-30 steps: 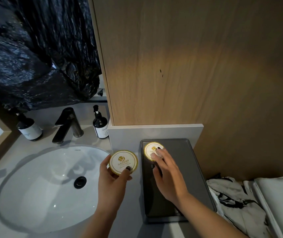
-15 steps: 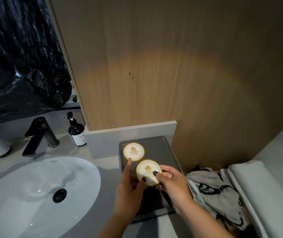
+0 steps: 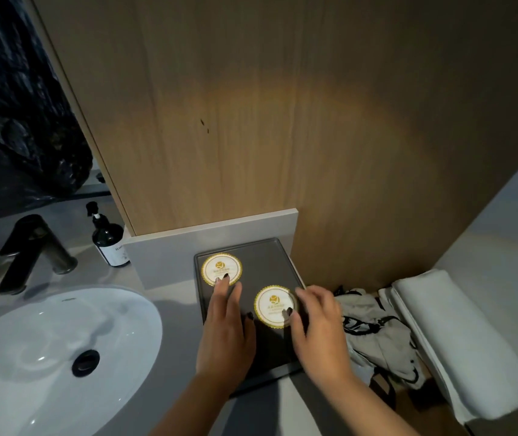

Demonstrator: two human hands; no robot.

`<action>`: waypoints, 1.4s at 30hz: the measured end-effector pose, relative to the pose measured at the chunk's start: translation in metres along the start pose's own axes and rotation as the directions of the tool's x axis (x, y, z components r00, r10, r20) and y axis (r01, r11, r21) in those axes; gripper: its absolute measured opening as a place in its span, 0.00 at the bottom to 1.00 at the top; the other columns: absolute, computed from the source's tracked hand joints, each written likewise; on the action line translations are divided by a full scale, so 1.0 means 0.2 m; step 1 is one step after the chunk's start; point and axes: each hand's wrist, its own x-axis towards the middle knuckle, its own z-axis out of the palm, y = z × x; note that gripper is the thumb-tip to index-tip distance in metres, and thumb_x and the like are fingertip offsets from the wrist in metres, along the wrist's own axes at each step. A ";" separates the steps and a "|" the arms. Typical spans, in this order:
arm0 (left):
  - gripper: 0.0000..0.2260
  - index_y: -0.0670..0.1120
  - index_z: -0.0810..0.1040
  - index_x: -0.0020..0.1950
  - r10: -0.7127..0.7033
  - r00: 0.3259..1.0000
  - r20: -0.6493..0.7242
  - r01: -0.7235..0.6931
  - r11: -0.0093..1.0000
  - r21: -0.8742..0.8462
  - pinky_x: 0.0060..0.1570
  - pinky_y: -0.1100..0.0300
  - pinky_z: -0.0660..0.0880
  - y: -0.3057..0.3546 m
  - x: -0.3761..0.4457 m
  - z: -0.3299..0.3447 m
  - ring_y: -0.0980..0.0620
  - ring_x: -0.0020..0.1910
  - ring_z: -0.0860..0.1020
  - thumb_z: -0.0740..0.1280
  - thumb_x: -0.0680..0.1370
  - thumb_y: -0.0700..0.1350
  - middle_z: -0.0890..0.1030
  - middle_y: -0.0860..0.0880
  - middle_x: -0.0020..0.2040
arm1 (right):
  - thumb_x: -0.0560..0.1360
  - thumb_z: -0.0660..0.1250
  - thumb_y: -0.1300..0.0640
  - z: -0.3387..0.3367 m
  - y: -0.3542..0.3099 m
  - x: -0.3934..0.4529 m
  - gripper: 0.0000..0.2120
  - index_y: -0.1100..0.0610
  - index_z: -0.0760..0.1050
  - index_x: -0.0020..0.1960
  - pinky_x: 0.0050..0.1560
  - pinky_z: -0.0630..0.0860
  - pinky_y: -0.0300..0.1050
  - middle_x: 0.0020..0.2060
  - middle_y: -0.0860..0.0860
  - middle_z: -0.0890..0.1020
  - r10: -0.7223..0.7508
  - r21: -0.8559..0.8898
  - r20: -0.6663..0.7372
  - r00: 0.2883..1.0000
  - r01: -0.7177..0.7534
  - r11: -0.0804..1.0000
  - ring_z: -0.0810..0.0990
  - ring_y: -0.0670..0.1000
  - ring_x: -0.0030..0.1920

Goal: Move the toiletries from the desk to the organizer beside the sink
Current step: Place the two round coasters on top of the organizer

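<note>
Nearest the camera, over the front half of the dark tray point(image 3: 278, 251), both hands are down on the work. The right hand point(image 3: 319, 328) curls round the near round tin point(image 3: 275, 306), thumb on its lid and fingers wrapped past its right edge, so it is holding that tin as it sits toward the tray's right side. The left hand point(image 3: 224, 328) lies flat with its fingers straight, holding nothing; its fingertips point(image 3: 221, 280) touch the near edge of the far round tin point(image 3: 221, 269), which sits in the tray's back left corner. That light touch looks like a nudge to square the tin against the corner, and the pair seem to be laid out apart from each other so each lid shows.

Half a second ago the near tin was raised between both hands above the tray; now it is down on the tray, and the left hand has let go and moved to the far tin.

Left of the tray lies the white sink point(image 3: 47, 357), with a black tap point(image 3: 31, 250) and a dark pump bottle point(image 3: 109, 243) behind it. Right of the tray sit a crumpled cloth bag point(image 3: 377, 335) and a folded white towel point(image 3: 459, 341).
</note>
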 end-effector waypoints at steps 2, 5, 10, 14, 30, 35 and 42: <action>0.24 0.38 0.66 0.71 0.058 0.998 0.022 -0.060 0.994 0.093 0.68 0.45 0.62 -0.04 0.05 0.01 0.44 0.73 0.59 0.59 0.75 0.41 0.64 0.41 0.73 | 0.76 0.61 0.57 0.00 0.01 -0.04 0.15 0.52 0.75 0.62 0.57 0.75 0.45 0.60 0.49 0.75 -0.185 -0.100 0.105 0.977 0.196 0.976 0.73 0.50 0.59; 0.25 0.37 0.66 0.69 0.055 0.994 0.095 -0.073 0.978 0.196 0.61 0.40 0.71 -0.08 0.10 0.01 0.43 0.70 0.61 0.59 0.73 0.43 0.68 0.38 0.70 | 0.75 0.58 0.53 0.04 0.04 -0.07 0.16 0.53 0.75 0.61 0.58 0.76 0.46 0.59 0.48 0.77 -0.268 -0.140 0.251 0.930 0.309 0.941 0.76 0.51 0.61; 0.25 0.37 0.71 0.67 0.002 0.980 0.200 -0.059 0.958 0.279 0.59 0.43 0.75 -0.06 0.11 0.00 0.40 0.68 0.70 0.54 0.74 0.47 0.73 0.39 0.67 | 0.75 0.59 0.49 0.10 0.02 -0.02 0.21 0.56 0.76 0.63 0.62 0.75 0.49 0.63 0.52 0.78 -0.190 -0.217 0.288 0.939 0.257 0.942 0.76 0.54 0.65; 0.24 0.38 0.72 0.67 -0.040 0.979 0.198 -0.025 0.948 0.316 0.60 0.47 0.73 -0.06 0.11 -0.01 0.39 0.67 0.73 0.59 0.74 0.48 0.71 0.39 0.69 | 0.76 0.56 0.48 0.14 0.01 0.05 0.26 0.58 0.69 0.71 0.72 0.64 0.50 0.71 0.54 0.71 -0.173 -0.240 0.321 0.931 0.256 0.936 0.66 0.54 0.73; 0.26 0.42 0.73 0.69 -0.131 0.956 0.261 0.037 0.940 0.338 0.67 0.56 0.61 -0.02 0.12 -0.05 0.45 0.68 0.72 0.53 0.76 0.54 0.74 0.44 0.69 | 0.74 0.43 0.43 0.19 -0.01 0.26 0.33 0.56 0.61 0.75 0.74 0.53 0.48 0.75 0.53 0.63 -0.155 -0.260 0.384 0.910 0.268 0.928 0.58 0.54 0.76; 0.26 0.45 0.63 0.75 -0.131 0.963 0.234 0.062 0.957 0.283 0.72 0.57 0.54 -0.02 0.12 -0.04 0.47 0.75 0.61 0.53 0.79 0.55 0.63 0.46 0.76 | 0.76 0.51 0.45 0.19 -0.02 0.26 0.28 0.55 0.63 0.73 0.73 0.59 0.51 0.74 0.55 0.63 -0.127 -0.294 0.391 0.911 0.255 0.921 0.58 0.57 0.75; 0.27 0.47 0.55 0.78 -0.139 0.959 0.247 0.069 0.960 0.273 0.73 0.59 0.46 -0.03 0.12 -0.04 0.49 0.78 0.51 0.52 0.81 0.56 0.52 0.48 0.79 | 0.74 0.46 0.42 0.18 -0.03 0.27 0.31 0.56 0.65 0.72 0.71 0.63 0.52 0.71 0.54 0.69 -0.142 -0.322 0.393 0.908 0.281 0.904 0.65 0.56 0.72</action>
